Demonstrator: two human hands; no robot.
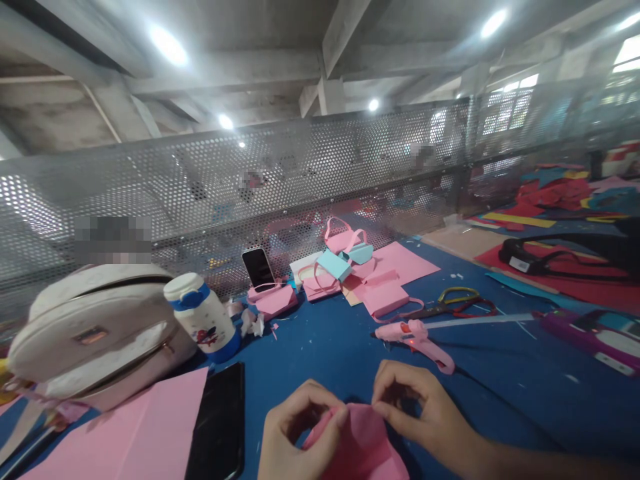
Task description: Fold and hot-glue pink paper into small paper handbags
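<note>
A folded piece of pink paper [367, 440] stands between my two hands at the bottom of the head view, its lower part cut off by the frame. My left hand [303, 430] pinches its left upper edge between thumb and fingers. At the right upper corner, my right hand [423, 413] pinches the same paper with thumb and forefinger. Beyond the right hand lies a pink hot glue gun [417, 341] with a small red light and a clear glue stick [483, 321] out of its back. Scissors [457, 305] rest behind it.
Several small pink paper bags [385, 297] and blue ones [335, 265] sit by the perforated metal screen [300, 180]. Leftward are a bottle [203, 317], backpack [95, 327], black tablet [220, 420] and pink sheets [135, 427]. A purple device [590, 337] and black strap [565, 250] lie rightward.
</note>
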